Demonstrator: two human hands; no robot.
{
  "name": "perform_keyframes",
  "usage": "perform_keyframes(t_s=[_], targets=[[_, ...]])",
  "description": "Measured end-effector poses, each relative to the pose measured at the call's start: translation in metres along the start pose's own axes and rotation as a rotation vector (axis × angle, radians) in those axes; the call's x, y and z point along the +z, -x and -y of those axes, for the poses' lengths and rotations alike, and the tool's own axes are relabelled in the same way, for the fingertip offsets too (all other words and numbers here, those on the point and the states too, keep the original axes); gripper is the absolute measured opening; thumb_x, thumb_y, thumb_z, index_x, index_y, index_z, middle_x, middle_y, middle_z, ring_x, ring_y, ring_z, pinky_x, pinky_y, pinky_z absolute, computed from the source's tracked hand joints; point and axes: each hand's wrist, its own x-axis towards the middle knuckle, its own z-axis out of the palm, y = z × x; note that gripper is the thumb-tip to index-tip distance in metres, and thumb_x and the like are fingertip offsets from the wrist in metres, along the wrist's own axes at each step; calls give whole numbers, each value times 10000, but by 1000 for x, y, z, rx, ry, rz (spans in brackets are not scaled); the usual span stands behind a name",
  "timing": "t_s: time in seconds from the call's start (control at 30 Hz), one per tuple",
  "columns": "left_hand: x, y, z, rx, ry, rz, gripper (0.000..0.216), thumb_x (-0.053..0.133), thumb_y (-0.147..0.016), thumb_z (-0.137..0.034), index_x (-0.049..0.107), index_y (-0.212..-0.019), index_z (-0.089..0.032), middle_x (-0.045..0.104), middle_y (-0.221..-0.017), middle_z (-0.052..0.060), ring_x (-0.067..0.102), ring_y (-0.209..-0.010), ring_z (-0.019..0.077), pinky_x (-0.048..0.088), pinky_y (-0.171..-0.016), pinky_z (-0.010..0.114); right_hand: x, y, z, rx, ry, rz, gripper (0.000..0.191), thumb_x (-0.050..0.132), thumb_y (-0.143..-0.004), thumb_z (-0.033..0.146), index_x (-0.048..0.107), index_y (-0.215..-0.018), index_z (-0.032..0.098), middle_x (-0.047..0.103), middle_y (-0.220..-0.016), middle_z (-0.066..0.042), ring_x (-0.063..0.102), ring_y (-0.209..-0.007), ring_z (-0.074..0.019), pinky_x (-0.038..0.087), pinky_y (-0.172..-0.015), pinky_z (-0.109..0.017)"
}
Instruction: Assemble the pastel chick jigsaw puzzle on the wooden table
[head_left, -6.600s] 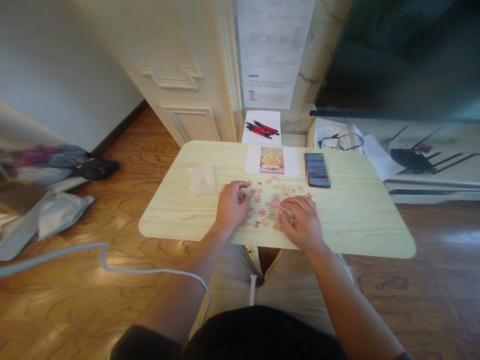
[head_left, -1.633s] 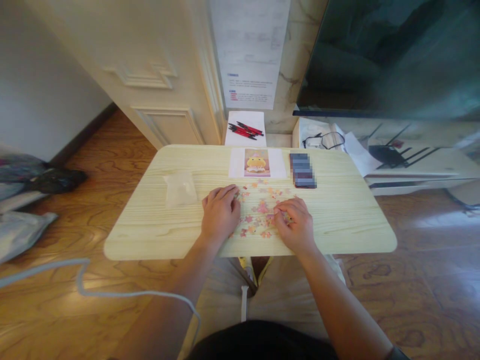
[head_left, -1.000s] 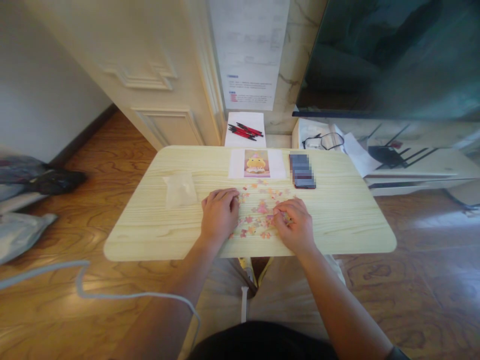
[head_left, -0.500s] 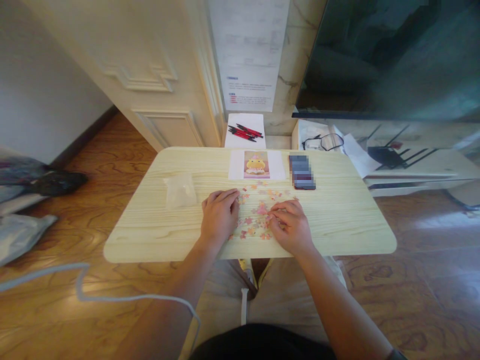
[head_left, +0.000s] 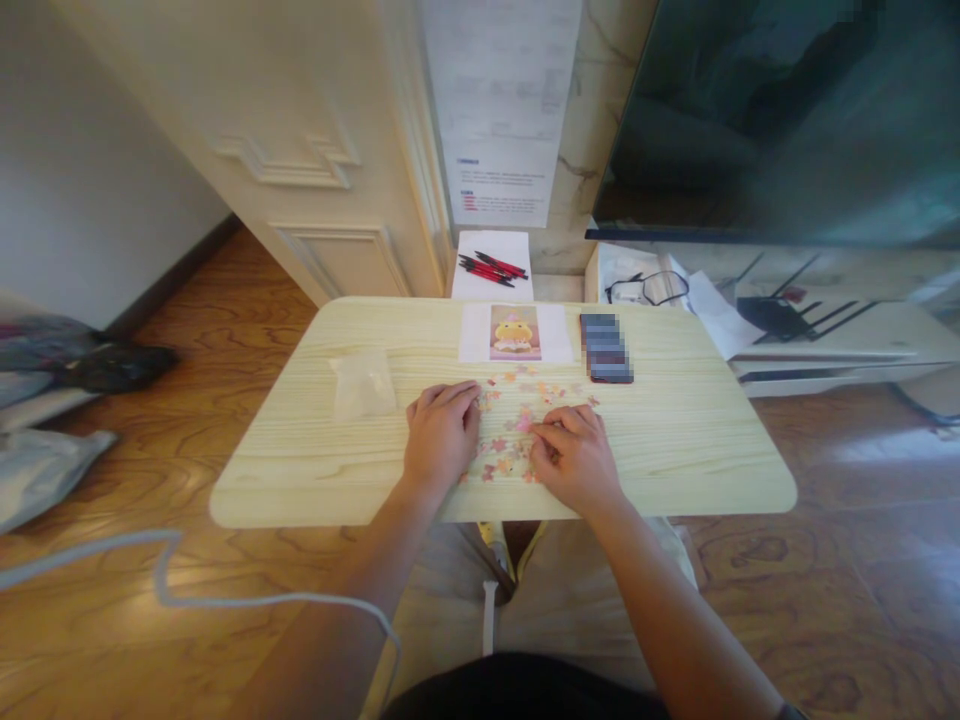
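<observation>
Small pink, orange and yellow jigsaw puzzle pieces (head_left: 498, 444) lie scattered over the middle of the light wooden table (head_left: 300, 440). Along their left side rests my left hand (head_left: 444, 430), open, its fingers loosely bent and lying on the tabletop; what is under the palm is hidden. My right hand (head_left: 574, 450) is closed in a pinch at the right of the pieces, with a pink jigsaw puzzle piece (head_left: 523, 425) at its fingertips. Just behind the pieces, a sheet with a printed picture of a yellow figure (head_left: 515, 333) lies flat.
A phone (head_left: 607, 348) lies right of the picture sheet, and a translucent plastic bag (head_left: 364, 385) sits left of my left hand. Beyond the table's far edge are red and black pens (head_left: 493, 268) on white paper. A pale cable (head_left: 262, 598) crosses the lower left.
My right hand has shifted slightly left, its fingertips now at the pink piece. My left hand stays in place on the table. The whole view has moved slightly.
</observation>
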Motion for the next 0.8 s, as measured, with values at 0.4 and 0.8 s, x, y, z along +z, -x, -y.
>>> perform_keyframes(t_s=[0.4,0.8], targets=[[-1,0,-1,-10,4,7,323,515,-1024,-282,748,-1247,-289,727,-1372,14,585,-1257,296,445,-1053,506,1,0,0,17,40,10,165,682,-900,189,815,-963,265,673,-985,-65,554,-1007,-266,464,-935,-458],[-1,0,-2,3,-2,-2,317,505,-1029,-295,741,-1240,-281,733,-1361,19,586,-1262,296,450,-1049,502,2,-1,-1,14,26,1,191,688,-876,165,807,-980,272,669,-986,-66,557,-1004,-270,472,-941,-463]])
